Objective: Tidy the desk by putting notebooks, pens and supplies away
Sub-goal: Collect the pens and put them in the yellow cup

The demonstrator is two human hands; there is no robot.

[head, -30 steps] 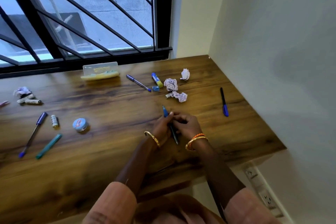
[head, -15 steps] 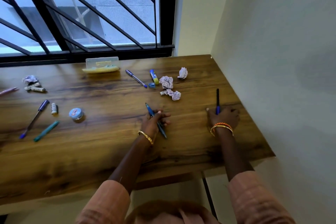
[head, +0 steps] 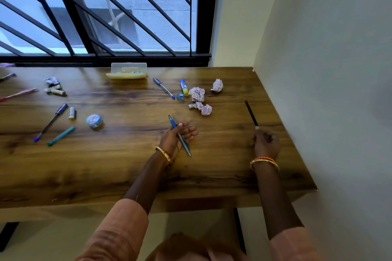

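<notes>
Early stage. Left hand closed around blue pen; right hand pinching black pen. Beyond both grips: scattered pens, crumpled paper, clear case, nothing stowed.

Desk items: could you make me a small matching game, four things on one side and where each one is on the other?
Things:
1. blue pen
2. black pen
3. round tin
4. clear plastic case

Places:
A. at the window edge of the desk
B. in the left hand
C. held by the right hand, near the wall
D. standing alone left of both hands

Pairs: 1-B, 2-C, 3-D, 4-A
</notes>
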